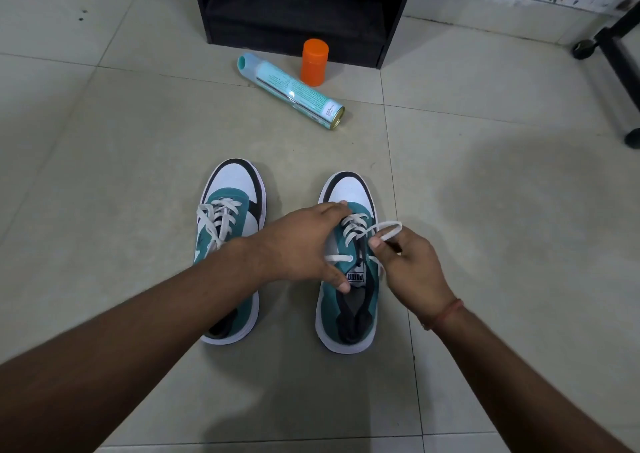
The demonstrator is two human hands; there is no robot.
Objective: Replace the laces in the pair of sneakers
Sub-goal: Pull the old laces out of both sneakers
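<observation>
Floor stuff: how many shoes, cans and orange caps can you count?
Shoes: 2, left shoe and right shoe
Cans: 1, teal can
Orange caps: 1, cap
Total: 4

Pale tiled floor point(104, 141), black cabinet point(298, 9)
</observation>
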